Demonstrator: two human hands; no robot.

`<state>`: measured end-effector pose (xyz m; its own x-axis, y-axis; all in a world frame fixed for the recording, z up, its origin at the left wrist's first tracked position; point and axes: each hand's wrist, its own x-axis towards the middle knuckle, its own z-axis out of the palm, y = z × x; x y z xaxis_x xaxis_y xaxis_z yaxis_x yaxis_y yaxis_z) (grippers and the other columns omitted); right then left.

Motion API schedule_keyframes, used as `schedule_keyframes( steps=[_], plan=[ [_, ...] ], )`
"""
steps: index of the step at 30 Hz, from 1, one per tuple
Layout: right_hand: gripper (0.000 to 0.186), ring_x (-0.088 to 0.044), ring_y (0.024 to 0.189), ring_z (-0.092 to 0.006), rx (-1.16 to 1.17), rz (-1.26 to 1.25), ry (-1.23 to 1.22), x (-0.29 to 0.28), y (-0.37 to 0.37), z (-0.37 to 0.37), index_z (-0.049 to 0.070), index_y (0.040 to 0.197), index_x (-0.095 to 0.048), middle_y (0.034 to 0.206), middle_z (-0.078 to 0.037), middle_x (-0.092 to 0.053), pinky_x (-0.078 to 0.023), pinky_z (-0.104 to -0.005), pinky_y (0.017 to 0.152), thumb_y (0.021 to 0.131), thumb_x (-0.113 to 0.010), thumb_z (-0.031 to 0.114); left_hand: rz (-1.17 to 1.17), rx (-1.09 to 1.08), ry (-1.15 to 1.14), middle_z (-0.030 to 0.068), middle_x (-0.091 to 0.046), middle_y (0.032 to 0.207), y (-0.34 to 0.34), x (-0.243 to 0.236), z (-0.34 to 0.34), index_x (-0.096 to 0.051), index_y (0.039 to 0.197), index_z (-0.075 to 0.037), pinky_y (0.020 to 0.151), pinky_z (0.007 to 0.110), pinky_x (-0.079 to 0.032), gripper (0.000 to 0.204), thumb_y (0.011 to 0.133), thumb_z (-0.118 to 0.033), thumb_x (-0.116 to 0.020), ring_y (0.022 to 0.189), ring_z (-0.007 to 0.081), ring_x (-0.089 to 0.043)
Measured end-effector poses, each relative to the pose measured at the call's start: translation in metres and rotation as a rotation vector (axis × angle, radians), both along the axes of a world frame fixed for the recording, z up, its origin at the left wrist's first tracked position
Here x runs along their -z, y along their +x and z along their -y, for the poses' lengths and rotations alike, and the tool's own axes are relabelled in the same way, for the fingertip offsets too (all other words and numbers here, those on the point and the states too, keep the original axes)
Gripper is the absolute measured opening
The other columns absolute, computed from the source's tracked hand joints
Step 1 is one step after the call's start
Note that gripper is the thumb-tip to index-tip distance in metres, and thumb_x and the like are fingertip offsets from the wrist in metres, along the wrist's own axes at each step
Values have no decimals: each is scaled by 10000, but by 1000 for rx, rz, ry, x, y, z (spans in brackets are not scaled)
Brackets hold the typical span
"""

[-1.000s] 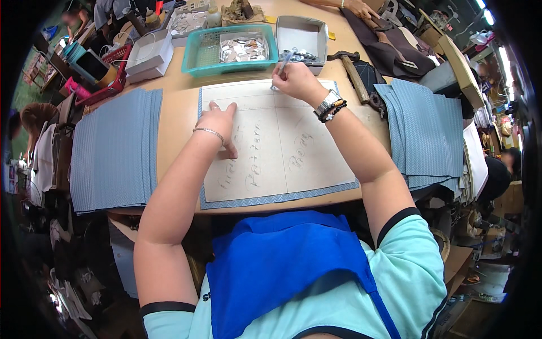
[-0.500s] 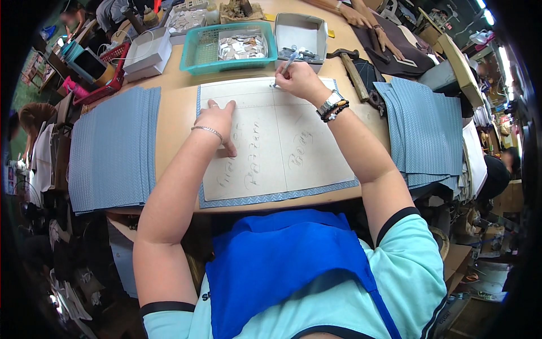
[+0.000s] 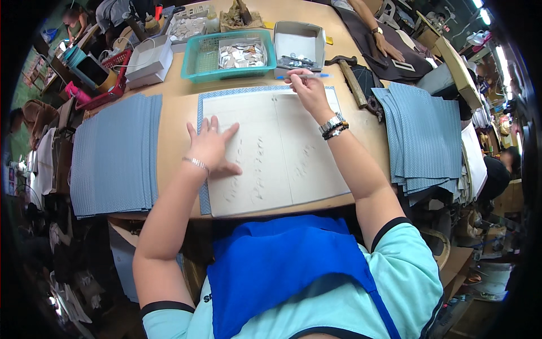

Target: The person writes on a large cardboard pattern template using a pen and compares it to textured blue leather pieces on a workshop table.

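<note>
A large off-white card [image 3: 262, 199] with handwriting and ruled lines lies over a light blue textured sheet [image 3: 204, 195] on the table. My left hand [image 3: 212, 148] rests on the card's left part, fingers spread. Over the card's far right part, my right hand [image 3: 311, 97] holds a pen [image 3: 319, 75] with a blue end. The pen lies sideways across the fingers, raised off the card. A strip of the blue sheet shows along the card's far and left edges.
Stacks of blue textured sheets stand left [image 3: 116, 158] and right [image 3: 426, 141]. Beyond are a teal basket [image 3: 195, 72] with small pale pieces, a grey box [image 3: 299, 34] with pens, and a hammer [image 3: 353, 82]. A co-worker's hand [image 3: 389, 48] rests on dark material at the far right.
The card has slid toward me, baring more blue sheet at its far edge. My left hand came nearer with it, fingers wider apart. The pen has lifted and turned sideways.
</note>
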<state>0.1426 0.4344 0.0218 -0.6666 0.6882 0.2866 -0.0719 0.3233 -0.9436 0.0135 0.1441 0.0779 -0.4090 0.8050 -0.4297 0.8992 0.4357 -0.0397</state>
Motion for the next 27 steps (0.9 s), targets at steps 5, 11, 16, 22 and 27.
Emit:
schedule_keyframes(
  steps=[5,11,16,22,27],
  plan=[
    [163,-709,820,-92,6,9,-72,19,2,8,8,1015,-681,909,-66,-773,-535,-242,695,979,-692,167,102,32,207,284,-216,1706,39,9,40,-385,1632,-322,1189,788,-71,1184,637,-835,-772,1586,491,-153],
    [129,-640,723,-73,44,3,3,34,-8,17,30,980,-682,813,-26,-725,-508,-246,648,961,-695,157,154,-33,495,190,-239,1726,52,47,55,-476,1586,-289,1201,767,-70,1102,670,-840,-743,1602,444,-135],
    [137,-582,641,-68,61,107,146,29,-9,24,20,956,-686,736,-22,-695,-482,-257,597,947,-700,156,171,-78,541,156,-257,1726,50,50,55,-524,1553,-278,1219,739,-89,1035,698,-817,-744,1605,404,-158],
    [136,-571,620,-62,59,92,127,30,-8,24,22,943,-694,723,-22,-689,-478,-257,581,938,-708,157,183,-63,564,163,-256,1725,50,53,54,-531,1547,-276,1222,737,-87,1023,701,-806,-751,1605,407,-160],
    [137,-572,636,-56,45,102,142,30,-8,23,21,933,-695,723,-15,-684,-478,-249,590,936,-709,157,180,-78,562,149,-245,1732,51,56,55,-525,1552,-273,1228,728,-78,1033,686,-772,-787,1606,413,-147]
  ],
)
